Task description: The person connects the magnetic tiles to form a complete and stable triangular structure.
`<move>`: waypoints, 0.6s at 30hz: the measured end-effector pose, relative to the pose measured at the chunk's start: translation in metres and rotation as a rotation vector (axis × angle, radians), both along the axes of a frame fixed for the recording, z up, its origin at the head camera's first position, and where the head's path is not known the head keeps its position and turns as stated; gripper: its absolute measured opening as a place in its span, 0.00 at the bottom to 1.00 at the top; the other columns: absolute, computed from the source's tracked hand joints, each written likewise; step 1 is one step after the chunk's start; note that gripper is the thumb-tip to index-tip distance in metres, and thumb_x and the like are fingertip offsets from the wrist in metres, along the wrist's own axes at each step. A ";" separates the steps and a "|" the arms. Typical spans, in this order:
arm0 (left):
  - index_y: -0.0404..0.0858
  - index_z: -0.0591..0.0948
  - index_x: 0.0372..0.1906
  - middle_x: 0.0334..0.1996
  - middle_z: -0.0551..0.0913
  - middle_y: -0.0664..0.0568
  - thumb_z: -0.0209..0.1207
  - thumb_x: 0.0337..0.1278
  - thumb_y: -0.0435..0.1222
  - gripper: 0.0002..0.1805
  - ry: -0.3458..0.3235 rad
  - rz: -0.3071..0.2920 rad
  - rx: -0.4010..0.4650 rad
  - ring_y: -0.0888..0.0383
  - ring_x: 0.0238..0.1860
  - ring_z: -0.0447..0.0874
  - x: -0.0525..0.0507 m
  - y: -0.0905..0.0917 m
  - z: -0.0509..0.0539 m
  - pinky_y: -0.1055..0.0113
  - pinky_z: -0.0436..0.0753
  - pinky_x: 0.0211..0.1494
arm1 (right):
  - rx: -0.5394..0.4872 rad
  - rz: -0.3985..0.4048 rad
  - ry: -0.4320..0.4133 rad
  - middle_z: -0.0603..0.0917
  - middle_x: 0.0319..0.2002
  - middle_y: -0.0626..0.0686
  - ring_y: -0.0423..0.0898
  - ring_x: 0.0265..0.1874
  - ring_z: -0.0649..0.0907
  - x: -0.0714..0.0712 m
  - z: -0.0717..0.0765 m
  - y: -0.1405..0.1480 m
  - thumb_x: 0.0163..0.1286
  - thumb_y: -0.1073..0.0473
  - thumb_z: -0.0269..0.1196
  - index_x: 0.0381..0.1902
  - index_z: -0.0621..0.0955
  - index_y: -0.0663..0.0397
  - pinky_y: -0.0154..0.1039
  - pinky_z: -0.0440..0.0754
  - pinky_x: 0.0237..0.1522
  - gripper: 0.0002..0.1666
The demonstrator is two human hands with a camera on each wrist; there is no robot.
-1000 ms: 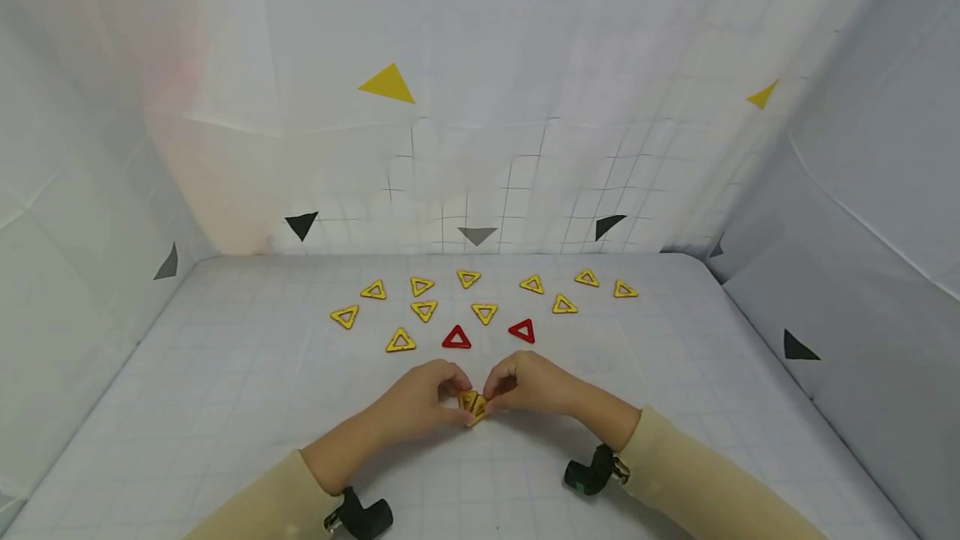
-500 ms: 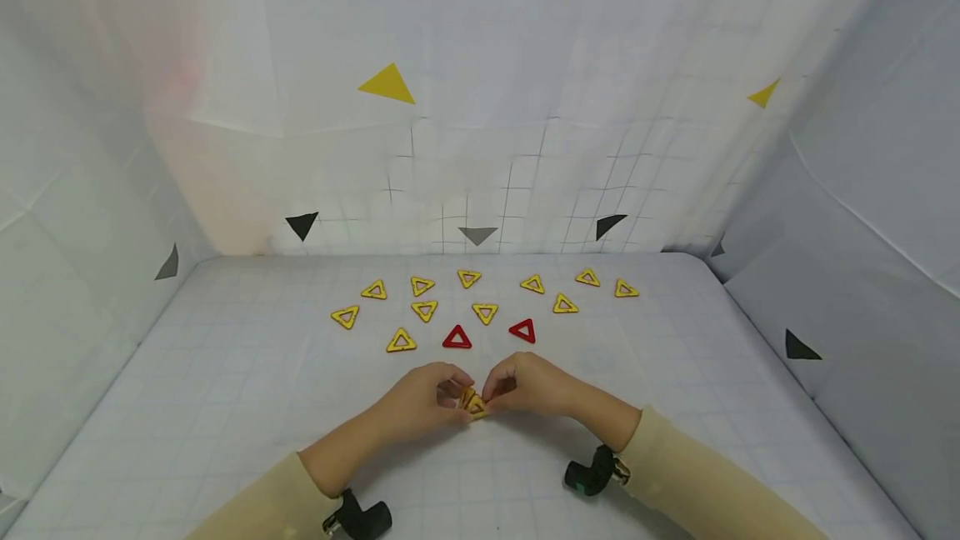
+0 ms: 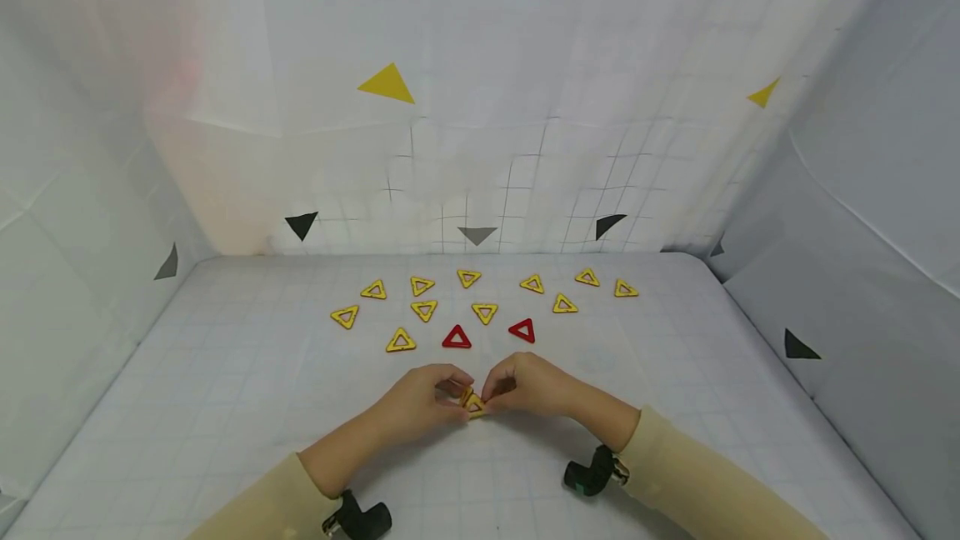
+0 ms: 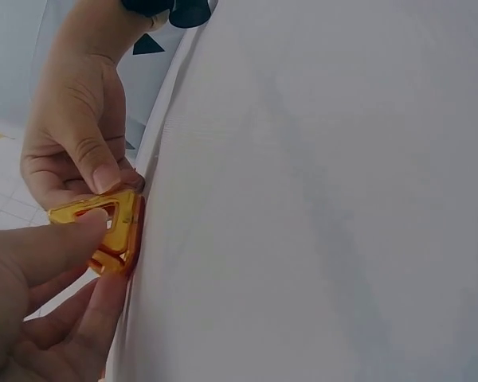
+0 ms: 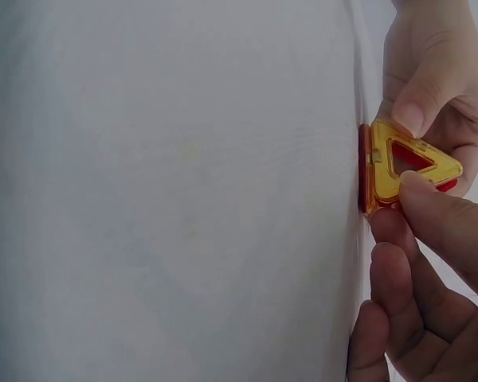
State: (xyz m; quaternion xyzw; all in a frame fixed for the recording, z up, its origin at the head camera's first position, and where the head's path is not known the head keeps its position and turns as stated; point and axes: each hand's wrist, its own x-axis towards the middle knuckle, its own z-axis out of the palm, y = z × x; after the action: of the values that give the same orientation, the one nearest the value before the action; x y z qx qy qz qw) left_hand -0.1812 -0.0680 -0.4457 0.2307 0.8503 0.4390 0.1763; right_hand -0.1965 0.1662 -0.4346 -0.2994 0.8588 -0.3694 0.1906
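Observation:
My left hand (image 3: 418, 400) and my right hand (image 3: 534, 383) meet low in the middle of the table. Between them is a small cluster of triangular magnetic tiles (image 3: 475, 407), yellow with red parts, standing at angles to one another. In the right wrist view a yellow triangular tile (image 5: 385, 179) faces the camera, with a red tile (image 5: 363, 169) at the cluster's table side. Thumb and fingers of both hands pinch the cluster. From the left wrist, the yellow face (image 4: 126, 216) shows beside my left thumb (image 4: 60, 243). Fingers hide the cluster's far side.
Several loose yellow triangular tiles (image 3: 484, 313) lie spread flat beyond the hands. Nearer lie two red triangular tiles, one on the left (image 3: 457, 337) and one on the right (image 3: 522, 330). White cloth walls (image 3: 480, 148) surround the white table (image 3: 247, 373).
The held tiles have turned: two yellow faces side by side became one triangle facing up, with part of another behind. Both hands have barely shifted; the loose tiles have stayed put.

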 end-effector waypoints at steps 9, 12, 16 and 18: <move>0.45 0.85 0.50 0.44 0.86 0.62 0.70 0.58 0.37 0.15 0.039 -0.017 0.011 0.63 0.46 0.84 -0.003 -0.005 -0.003 0.64 0.81 0.52 | -0.005 0.009 -0.046 0.87 0.30 0.39 0.36 0.31 0.83 0.001 -0.002 0.000 0.62 0.62 0.73 0.31 0.88 0.44 0.32 0.82 0.38 0.05; 0.44 0.86 0.48 0.41 0.86 0.62 0.69 0.58 0.35 0.12 0.046 -0.028 0.025 0.64 0.44 0.84 -0.004 -0.006 -0.004 0.66 0.82 0.50 | -0.003 0.018 -0.049 0.87 0.31 0.39 0.36 0.32 0.83 0.001 -0.002 0.000 0.62 0.62 0.72 0.32 0.88 0.44 0.32 0.82 0.39 0.05; 0.44 0.86 0.46 0.39 0.86 0.63 0.69 0.59 0.34 0.11 0.058 -0.036 0.027 0.65 0.44 0.84 -0.004 -0.007 -0.005 0.68 0.82 0.49 | -0.002 0.033 -0.050 0.88 0.33 0.42 0.36 0.33 0.83 0.002 -0.001 0.001 0.62 0.62 0.72 0.33 0.88 0.44 0.32 0.81 0.41 0.05; 0.44 0.87 0.46 0.39 0.86 0.63 0.69 0.58 0.34 0.11 0.061 -0.035 0.024 0.65 0.44 0.84 -0.005 -0.007 -0.006 0.68 0.82 0.49 | 0.001 0.040 -0.049 0.88 0.34 0.42 0.35 0.33 0.84 0.003 0.000 0.003 0.63 0.62 0.72 0.34 0.88 0.44 0.32 0.81 0.42 0.05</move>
State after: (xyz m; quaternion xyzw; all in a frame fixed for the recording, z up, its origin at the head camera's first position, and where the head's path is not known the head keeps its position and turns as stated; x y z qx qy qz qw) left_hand -0.1858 -0.0748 -0.4518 0.2608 0.8457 0.4389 0.1552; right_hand -0.1935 0.1691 -0.4347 -0.3071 0.8480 -0.3722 0.2191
